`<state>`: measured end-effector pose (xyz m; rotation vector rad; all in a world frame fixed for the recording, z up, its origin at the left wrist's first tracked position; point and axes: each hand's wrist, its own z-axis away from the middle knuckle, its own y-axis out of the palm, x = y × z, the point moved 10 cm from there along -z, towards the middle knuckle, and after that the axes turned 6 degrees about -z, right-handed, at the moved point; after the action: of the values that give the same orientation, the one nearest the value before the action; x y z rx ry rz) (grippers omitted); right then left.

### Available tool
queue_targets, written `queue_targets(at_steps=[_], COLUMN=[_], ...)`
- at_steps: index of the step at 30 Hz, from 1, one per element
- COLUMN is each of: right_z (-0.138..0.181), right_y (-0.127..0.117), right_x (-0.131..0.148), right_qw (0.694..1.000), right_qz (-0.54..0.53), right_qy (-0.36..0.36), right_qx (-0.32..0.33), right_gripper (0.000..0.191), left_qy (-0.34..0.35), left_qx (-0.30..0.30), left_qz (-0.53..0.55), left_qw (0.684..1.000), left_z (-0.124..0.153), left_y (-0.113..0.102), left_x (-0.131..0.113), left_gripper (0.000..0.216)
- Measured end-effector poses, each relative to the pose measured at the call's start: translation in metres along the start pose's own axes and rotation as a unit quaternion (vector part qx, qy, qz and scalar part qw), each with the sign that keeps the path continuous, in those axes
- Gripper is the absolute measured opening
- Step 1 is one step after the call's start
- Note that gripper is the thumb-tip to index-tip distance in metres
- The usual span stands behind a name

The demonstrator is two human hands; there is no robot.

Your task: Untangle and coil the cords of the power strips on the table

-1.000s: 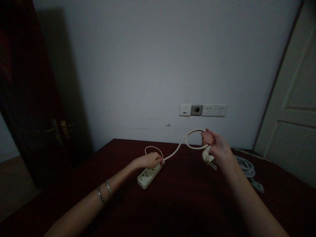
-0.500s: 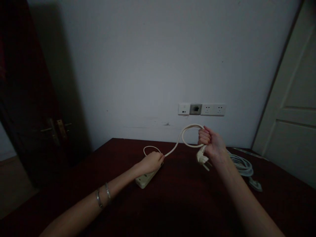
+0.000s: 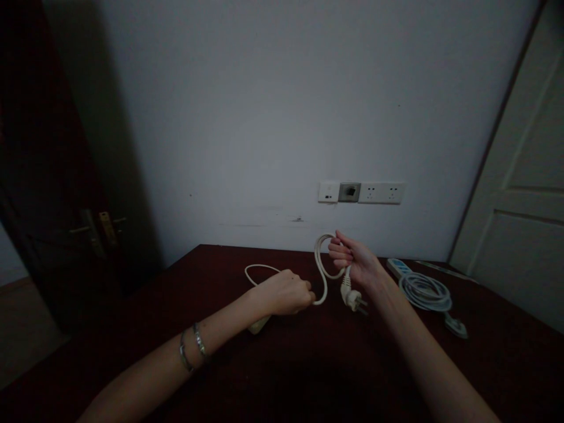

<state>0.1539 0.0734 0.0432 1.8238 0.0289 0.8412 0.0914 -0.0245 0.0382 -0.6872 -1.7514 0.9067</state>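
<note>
A white power cord (image 3: 318,252) runs between my two hands and loops up beside my right one. My left hand (image 3: 288,292) is closed on the cord, above a cream power strip (image 3: 259,325) that it mostly hides. Behind that hand a thin loop of the cord lies on the table. My right hand (image 3: 352,258) is raised off the table, its fingers wrapped round the coiled cord. Below its palm hangs the cord's plug (image 3: 353,298), prongs pointing right.
A second power strip (image 3: 398,268) with a coiled grey-white cable (image 3: 425,291) and its plug (image 3: 455,325) lies on the right of the dark red table (image 3: 211,376). Wall sockets (image 3: 381,192) sit above the table's back edge. A dark door stands at the left, a pale one at the right.
My right hand has moved left and slightly down with the coil and plug. My left hand has shifted right along the cord, which now sags between them. The second strip has come into view.
</note>
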Motion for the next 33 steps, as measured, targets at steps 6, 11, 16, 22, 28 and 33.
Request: queue_targets(at_steps=[6, 11, 16, 22, 28, 33], right_z=[-0.006, -0.011, -0.01, -0.01, -0.013, -0.012], right_y=[-0.006, -0.013, -0.018, -0.021, -0.011, -0.013], right_x=[-0.029, -0.048, -0.05, -0.051, -0.05, -0.055], right_qw=[0.996, 0.989, 0.986, 0.98, 0.981, 0.977], right_qz=[0.02, 0.061, 0.11, 0.148, 0.162, 0.157], right_qy=[0.083, 0.134, 0.127, 0.121, 0.103, 0.14], right_qx=[0.009, 0.011, -0.013, -0.044, -0.007, 0.03], right_gripper=[0.032, 0.034, 0.03, 0.028, 0.022, 0.029], left_qy=[-0.007, -0.051, -0.082, -0.05, -0.05, -0.144], left_qx=[-0.022, -0.085, -0.085, -0.054, -0.03, -0.035], left_qz=[0.06, 0.114, 0.181, 0.284, 0.281, 0.249], left_qw=[0.998, 0.989, 0.976, 0.956, 0.958, 0.957], left_z=[-0.011, -0.021, -0.029, -0.034, -0.045, -0.049], left_y=[-0.029, -0.046, -0.047, -0.051, -0.063, -0.063], left_x=[0.008, 0.023, 0.03, 0.027, 0.036, 0.064], left_gripper=[0.021, 0.03, 0.027, 0.014, 0.011, 0.025])
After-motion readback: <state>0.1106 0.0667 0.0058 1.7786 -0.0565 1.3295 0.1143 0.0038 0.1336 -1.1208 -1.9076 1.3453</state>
